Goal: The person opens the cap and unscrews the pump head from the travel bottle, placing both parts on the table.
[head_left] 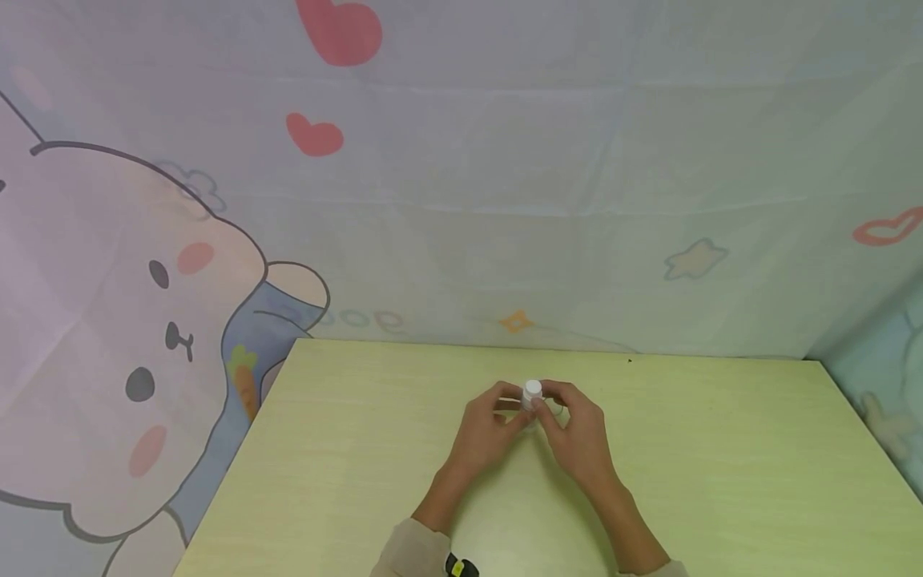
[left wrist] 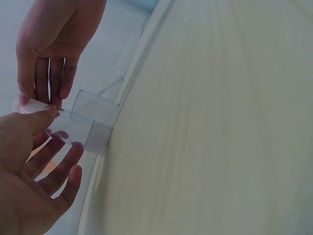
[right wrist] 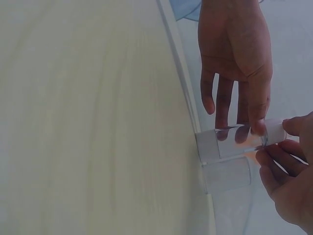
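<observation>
Between the two hands a small clear bottle [head_left: 532, 401] with a white cap [head_left: 533, 388] stands upright over the table. Its lower part looks whitish in the left wrist view, its upper body transparent [left wrist: 73, 126]. My left hand [head_left: 483, 433] holds the clear body between thumb and fingers. At the top, my right hand [head_left: 580, 433] pinches the white cap [right wrist: 276, 131], thumb on one side and fingers on the other. Right beside the bottle stands a clear open cup [right wrist: 227, 174], mostly hidden behind the right hand's fingers in the head view.
The pale yellow-green wooden table [head_left: 346, 449] extends to both sides of the hands. A cloth backdrop [head_left: 505, 160] printed with a cartoon animal and hearts hangs behind its far edge. A small dark speck [head_left: 630, 361] lies near that edge.
</observation>
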The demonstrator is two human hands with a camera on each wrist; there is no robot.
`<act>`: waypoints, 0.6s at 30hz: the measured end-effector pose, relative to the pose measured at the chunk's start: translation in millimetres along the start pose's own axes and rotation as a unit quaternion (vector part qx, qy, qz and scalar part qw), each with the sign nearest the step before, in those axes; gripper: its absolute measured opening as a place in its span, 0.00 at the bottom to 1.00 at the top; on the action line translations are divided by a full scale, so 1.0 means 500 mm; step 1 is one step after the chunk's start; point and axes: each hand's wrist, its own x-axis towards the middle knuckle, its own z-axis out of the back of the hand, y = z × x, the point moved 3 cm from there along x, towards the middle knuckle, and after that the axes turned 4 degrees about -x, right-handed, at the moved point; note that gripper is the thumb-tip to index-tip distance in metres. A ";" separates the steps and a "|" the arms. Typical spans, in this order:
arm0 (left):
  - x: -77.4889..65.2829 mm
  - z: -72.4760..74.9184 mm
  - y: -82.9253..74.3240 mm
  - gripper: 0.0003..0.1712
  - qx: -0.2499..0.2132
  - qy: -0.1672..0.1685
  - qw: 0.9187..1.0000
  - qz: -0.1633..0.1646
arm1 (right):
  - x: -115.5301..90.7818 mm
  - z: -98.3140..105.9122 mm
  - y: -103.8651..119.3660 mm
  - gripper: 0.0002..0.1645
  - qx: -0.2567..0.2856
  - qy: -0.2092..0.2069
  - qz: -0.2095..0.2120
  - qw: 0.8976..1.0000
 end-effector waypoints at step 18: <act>0.000 -0.001 -0.003 0.18 -0.001 0.006 1.000 0.001 | -0.001 0.000 -0.001 0.15 -0.001 0.013 -0.002 1.000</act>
